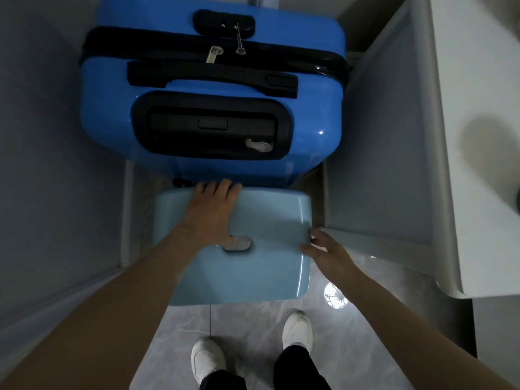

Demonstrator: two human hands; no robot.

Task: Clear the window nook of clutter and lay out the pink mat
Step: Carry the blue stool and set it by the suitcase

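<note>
in the narrow gap, left hand (209, 213) is lying flat, fingers spread, on the pale blue stool (261, 220) under the blue suitcase (213, 88), right hand (326, 253) is gripping its edge; no readable labels.

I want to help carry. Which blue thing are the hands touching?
The pale blue stool, the smaller one nearest the feet. The left hand lies on its top; the right hand touches its side. The bright blue suitcase behind stays untouched.
</note>
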